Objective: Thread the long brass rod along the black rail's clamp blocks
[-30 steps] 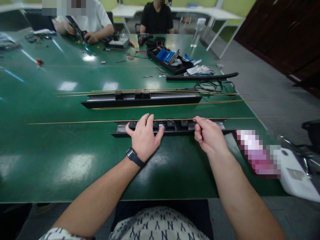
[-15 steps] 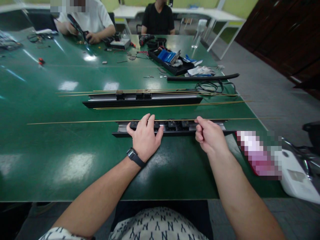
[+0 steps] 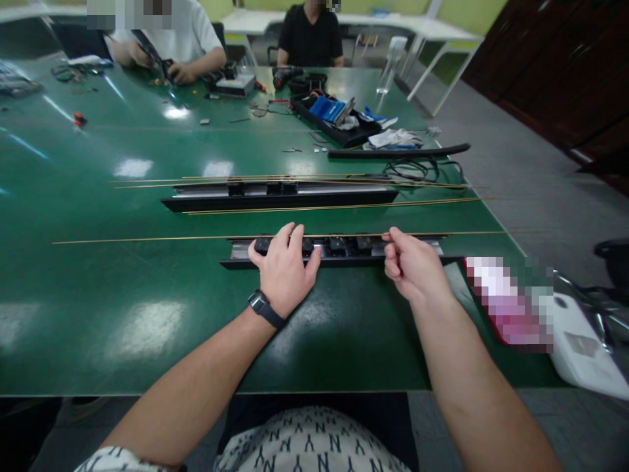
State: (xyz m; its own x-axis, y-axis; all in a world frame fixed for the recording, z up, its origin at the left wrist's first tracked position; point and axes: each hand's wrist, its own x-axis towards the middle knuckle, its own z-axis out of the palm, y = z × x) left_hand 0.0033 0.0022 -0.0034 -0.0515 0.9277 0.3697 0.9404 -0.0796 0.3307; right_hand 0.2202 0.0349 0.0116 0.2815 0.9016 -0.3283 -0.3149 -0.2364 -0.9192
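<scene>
A long black-edged channel with a silvery inside (image 3: 324,255) lies crosswise in front of me, with several black blocks (image 3: 337,245) set along it. Over its left half rests my left hand (image 3: 285,262), fingers spread and touching the blocks and rim. A thin gold-coloured rod (image 3: 147,239) runs along the channel's far edge and sticks out well past both ends. At the channel's right part, my right hand (image 3: 410,262) is closed in a pinch on this rod. The rod is partly hidden behind the left fingers.
A second channel (image 3: 280,200) with thin rods (image 3: 314,208) lies farther back. Beyond it are a black strip (image 3: 398,153), coiled cable (image 3: 413,172), gloves (image 3: 393,139) and a tool tray (image 3: 344,134). A white device (image 3: 584,347) sits right. Two people sit opposite.
</scene>
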